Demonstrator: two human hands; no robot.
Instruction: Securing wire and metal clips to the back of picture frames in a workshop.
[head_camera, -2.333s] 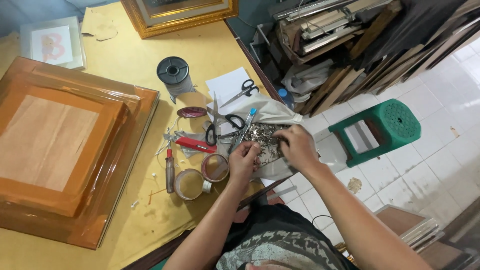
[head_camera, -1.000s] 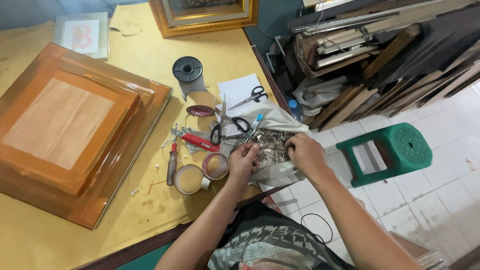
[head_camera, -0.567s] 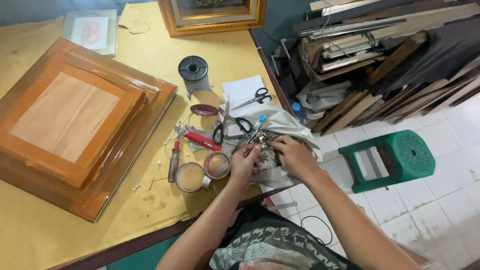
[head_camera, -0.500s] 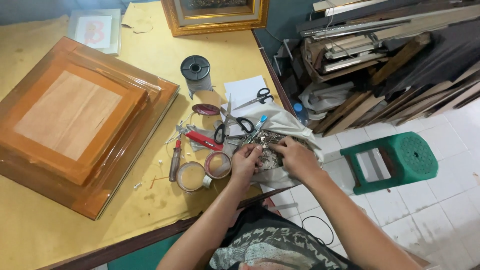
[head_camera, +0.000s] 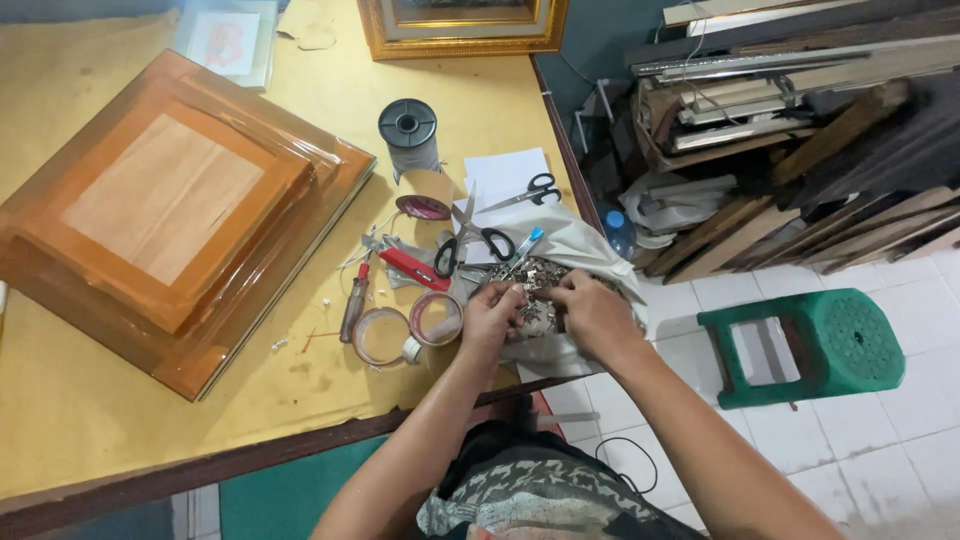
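Head view, bag: white plastic bag (head_camera: 585, 238), crumpled and open, at the yellow table's (head_camera: 120, 440) right edge, filled with small silvery metal pieces (head_camera: 528, 283).
Left hand (head_camera: 490, 318): fingers curled into the pieces, pinching some.
Right hand (head_camera: 595, 313): resting on the pile; grasp unclear.
Nearby: scissors (head_camera: 470, 243), tape rolls (head_camera: 400, 332).

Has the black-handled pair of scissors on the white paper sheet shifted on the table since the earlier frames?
No. The black-handled scissors still lie on the white paper sheet, beside the grey spool; only the camera view moved.
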